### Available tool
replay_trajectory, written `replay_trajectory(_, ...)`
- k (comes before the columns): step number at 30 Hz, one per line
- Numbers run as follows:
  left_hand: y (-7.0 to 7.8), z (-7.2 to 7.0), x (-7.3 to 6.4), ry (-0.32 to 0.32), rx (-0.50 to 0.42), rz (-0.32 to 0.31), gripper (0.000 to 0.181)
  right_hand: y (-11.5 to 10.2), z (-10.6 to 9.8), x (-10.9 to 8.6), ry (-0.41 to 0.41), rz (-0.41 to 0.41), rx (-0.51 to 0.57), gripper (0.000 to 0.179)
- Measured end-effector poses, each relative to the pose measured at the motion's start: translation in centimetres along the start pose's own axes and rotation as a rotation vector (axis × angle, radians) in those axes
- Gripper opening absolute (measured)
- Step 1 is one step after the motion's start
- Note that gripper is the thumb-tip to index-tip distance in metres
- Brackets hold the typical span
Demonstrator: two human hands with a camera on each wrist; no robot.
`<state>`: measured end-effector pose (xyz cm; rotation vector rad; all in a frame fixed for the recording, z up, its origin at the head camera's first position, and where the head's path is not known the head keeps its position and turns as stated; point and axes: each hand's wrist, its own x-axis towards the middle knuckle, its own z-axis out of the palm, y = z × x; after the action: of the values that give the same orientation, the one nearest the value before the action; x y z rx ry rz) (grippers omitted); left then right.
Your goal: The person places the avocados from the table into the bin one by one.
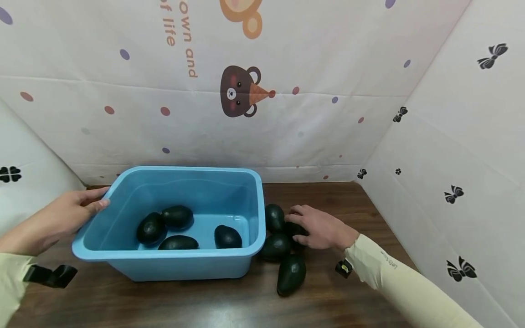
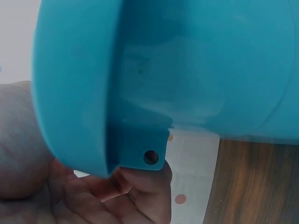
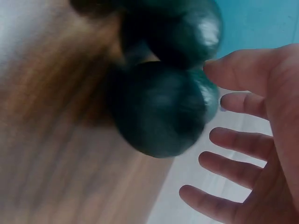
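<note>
A blue plastic bin (image 1: 176, 265) stands on the table with several dark green avocados (image 1: 151, 228) lying in it. My left hand (image 1: 67, 216) grips the bin's left rim, thumb on top and fingers curled beneath the edge, as the left wrist view shows (image 2: 145, 196). Beside the bin's right wall, a cluster of avocados (image 1: 276, 247) rests on the wood. My right hand (image 1: 320, 228) reaches over the rightmost avocado (image 1: 293, 229) there. In the right wrist view its fingers are spread and fairly straight, alongside an avocado (image 3: 159, 109), with the thumb near another one.
One avocado (image 1: 291, 274) lies nearest the front of the cluster. The brown wooden table (image 1: 340, 196) meets a printed sheet wall (image 1: 197, 127) at the back and a white patterned wall (image 1: 443, 150) on the right.
</note>
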<state>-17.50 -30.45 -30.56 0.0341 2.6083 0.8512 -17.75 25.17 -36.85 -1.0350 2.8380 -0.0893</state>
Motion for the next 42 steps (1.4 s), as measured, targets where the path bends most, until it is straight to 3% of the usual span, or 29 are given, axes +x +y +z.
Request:
replay_trajectory(6,-0.2,0.2,0.0,0.001,-0.005,0.004,0.079,0.2,1.9,-0.7,0.015,-0.027,0.004,0.049)
replay_trajectory(14,-0.2,0.4,-0.1,0.017,-0.013,-0.007,0.075,1.1,4.1,-0.8,0.098,-0.126,-0.084,0.055)
replay_trajectory(25,0.0,0.5,-0.2,0.017,-0.004,0.005,0.076,1.8,5.5,-0.9,0.131,-0.136,-0.128,0.057)
replay_trajectory(33,0.1,0.3,-0.3,0.016,-0.003,0.001,0.076,2.1,4.8,-1.3,0.195,-0.145,-0.196,0.053)
replay_trajectory(42,0.1,0.2,-0.3,0.016,-0.002,-0.006,0.076,2.0,2.6,-1.3,0.234,-0.159,-0.233,0.055)
